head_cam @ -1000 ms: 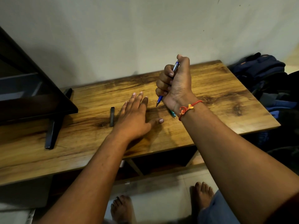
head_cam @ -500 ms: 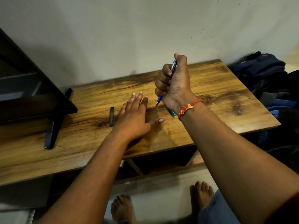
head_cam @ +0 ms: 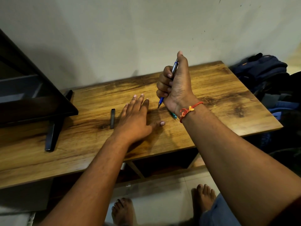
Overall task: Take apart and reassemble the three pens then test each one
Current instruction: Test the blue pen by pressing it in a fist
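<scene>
The left hand lies flat on the wooden desk, palm down, fingers straight, thumb spread out to the side. Just left of it lies a short black bar. A green pen shows partly under the right wrist. Farther back, the right hand grips a blue pen in a fist, thumb on its top, tip pointing down at the desk; contact cannot be told.

Light: dim, warm indoor, brightest on the wall
Shadows: soft, under the left hand on the table
Edges: wide-angle bending, dark corners
Focus: mostly sharp
</scene>
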